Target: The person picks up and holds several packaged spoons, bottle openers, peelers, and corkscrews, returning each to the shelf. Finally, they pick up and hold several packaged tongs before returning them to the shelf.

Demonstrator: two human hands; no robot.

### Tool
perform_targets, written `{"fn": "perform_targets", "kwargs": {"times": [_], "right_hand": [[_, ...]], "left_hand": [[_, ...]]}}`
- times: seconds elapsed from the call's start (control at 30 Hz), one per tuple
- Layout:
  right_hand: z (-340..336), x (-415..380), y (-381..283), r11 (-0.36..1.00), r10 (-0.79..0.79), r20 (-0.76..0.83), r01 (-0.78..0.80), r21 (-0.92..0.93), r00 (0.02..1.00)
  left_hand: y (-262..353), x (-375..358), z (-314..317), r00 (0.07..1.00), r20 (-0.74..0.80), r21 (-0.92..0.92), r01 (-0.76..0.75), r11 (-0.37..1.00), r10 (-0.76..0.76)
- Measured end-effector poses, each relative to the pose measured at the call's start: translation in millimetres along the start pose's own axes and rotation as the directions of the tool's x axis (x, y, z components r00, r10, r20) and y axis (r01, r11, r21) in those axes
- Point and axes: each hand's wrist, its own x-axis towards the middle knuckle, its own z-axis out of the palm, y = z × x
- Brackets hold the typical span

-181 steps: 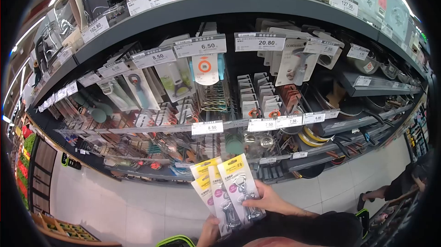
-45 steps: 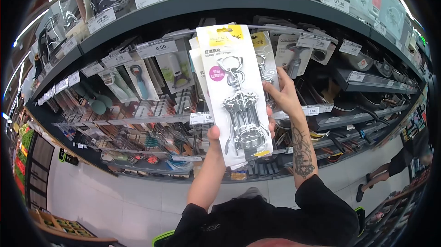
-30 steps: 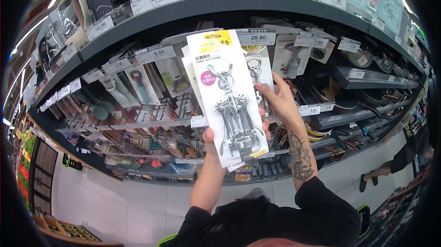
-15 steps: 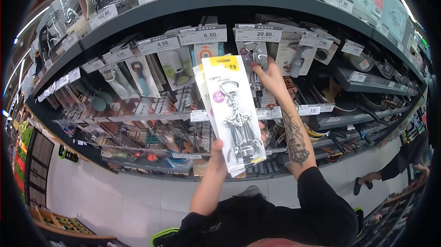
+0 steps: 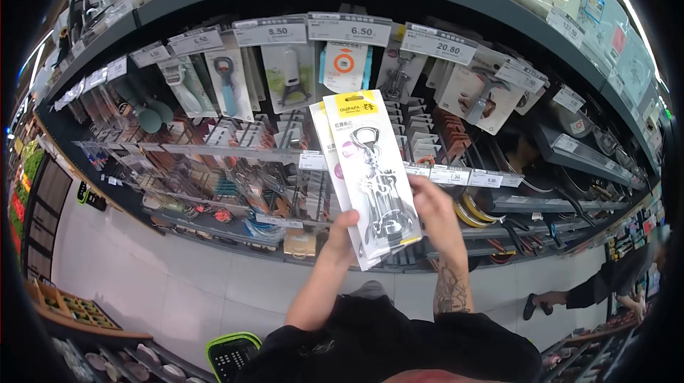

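My left hand is closed on the lower left edge of two overlapping corkscrew packs, with white and yellow cards and metal corkscrews behind clear plastic. The packs tilt slightly in front of the shelf. At their right edge is my right hand, its fingers bent beside the front pack; whether they grip it is hard to tell. Behind, under the 20.80 price tag, hangs a similar corkscrew pack.
Hooks hold a blue-handled peeler pack and other tools. Pans lie on lower shelves at the right. A green-rimmed basket is beside me at the lower left. Another person's legs show at the right.
My right hand has moved down from the hanging corkscrew pack to the right edge of the held packs. The camera view has shifted, and the shelf's hanging packs appear in different places.
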Motion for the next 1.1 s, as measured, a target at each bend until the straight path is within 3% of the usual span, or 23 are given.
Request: {"fn": "perform_targets", "kwargs": {"times": [0.03,0.1,0.17,0.23,0.3,0.37,0.43,0.5,0.53,0.57,0.67,0.9,1.0,1.1], "right_hand": [[6.3,-6.3,-2.1,0.999,-0.034,0.01,0.034,-0.035,0.999],[3.5,-11.6,-2.8,0.999,0.053,-0.025,-0.053,-0.008,0.998],[-3.1,-11.8,0.2,0.978,0.132,-0.028,-0.125,0.166,0.991],[-8.4,-16.7,6.9,0.979,0.096,-0.059,-0.083,0.188,0.994],[-9.0,-21.3,6.7,0.973,0.129,-0.182,-0.089,0.212,0.975],[-7.3,-21.9,5.5,0.982,0.12,-0.246,-0.079,0.17,0.962],[-10.9,-21.0,5.8,0.926,0.09,-0.283,0.024,0.378,0.955],[-29.9,-23.4,19.7,0.923,0.061,-0.325,0.07,0.378,0.944],[-33.3,-21.8,17.6,0.918,0.052,-0.362,0.098,0.384,0.931],[-36.2,-19.9,15.4,0.912,0.045,-0.398,0.125,0.39,0.916],[-43.6,-18.3,19.5,0.91,0.059,-0.424,0.126,0.394,0.904],[-46.1,-14.5,32.1,0.937,0.048,-0.382,0.091,0.336,0.923],[-44.5,-6.3,23.1,0.981,-0.048,-0.354,0.112,0.161,0.934],[-46.6,6.7,19.1,0.974,-0.107,-0.306,0.161,0.157,0.946]], "left_hand": [[-1.3,-0.2,-3.5,1.0,0.0,-0.008,0.013,1.0,-0.013],[-3.6,1.3,-7.4,0.994,-0.069,0.052,0.086,0.995,-0.083],[-5.5,4.8,-7.7,0.993,-0.04,-0.024,0.11,0.994,-0.111],[-2.8,7.6,4.9,0.966,-0.242,0.17,0.134,0.976,-0.091],[-3.7,13.0,16.0,0.97,-0.238,0.172,0.1,0.98,-0.057],[-6.6,17.7,20.7,0.981,-0.191,0.361,0.055,0.931,0.016],[-0.2,22.8,30.8,0.981,-0.195,0.365,0.052,0.93,0.021],[10.5,30.2,30.5,0.996,-0.087,0.376,0.047,0.925,-0.015],[21.3,34.4,30.8,0.993,-0.06,0.396,0.115,0.911,-0.099],[29.2,41.8,36.9,0.995,0.04,0.383,0.071,0.921,-0.093],[44.6,55.9,47.2,0.99,0.037,0.356,0.112,0.928,-0.134],[48.5,60.3,59.7,0.959,0.253,0.276,0.051,0.96,-0.124],[51.3,56.6,72.7,0.947,0.312,0.189,0.015,0.982,-0.074],[51.6,58.7,73.5,0.938,0.339,0.093,0.046,0.995,-0.075]]}}
